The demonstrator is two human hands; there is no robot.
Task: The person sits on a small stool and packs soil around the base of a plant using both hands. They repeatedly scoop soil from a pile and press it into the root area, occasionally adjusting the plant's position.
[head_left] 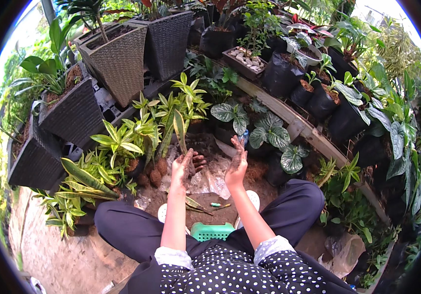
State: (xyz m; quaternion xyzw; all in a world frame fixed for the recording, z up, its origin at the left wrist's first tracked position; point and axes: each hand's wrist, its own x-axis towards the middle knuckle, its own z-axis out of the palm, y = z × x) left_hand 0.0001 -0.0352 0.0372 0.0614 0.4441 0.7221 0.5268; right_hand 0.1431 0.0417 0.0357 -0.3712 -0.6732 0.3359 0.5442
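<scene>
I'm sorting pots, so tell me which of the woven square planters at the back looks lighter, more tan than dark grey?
The tan woven planter, second from the right in the row; the dark planter to its right and those to its left are near black.

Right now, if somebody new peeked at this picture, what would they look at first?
Probably the two soil-covered hands in the middle: the left hand grips a plant cutting with long green-yellow leaves, while the right hand is open and empty beside it. Next, the big dark woven planters at the upper left, and the silver-patterned leafy plants just right of the hands.
</scene>
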